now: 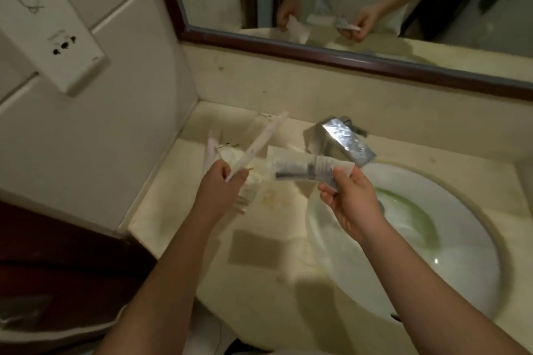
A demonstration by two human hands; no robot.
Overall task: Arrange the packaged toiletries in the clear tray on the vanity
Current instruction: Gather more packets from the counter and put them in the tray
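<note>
My left hand grips thin white toiletry packets, long and flat, fanned upward over the vanity's back left corner. My right hand pinches a clear packet with a dark item inside, held level between the hands near the tap. The clear tray sits on the counter under my left hand; it is blurred and partly hidden, with pale packets lying in it.
A chrome tap stands behind the white basin on the right. A framed mirror runs along the back wall. A white wall unit hangs at left. The beige counter extends toward me.
</note>
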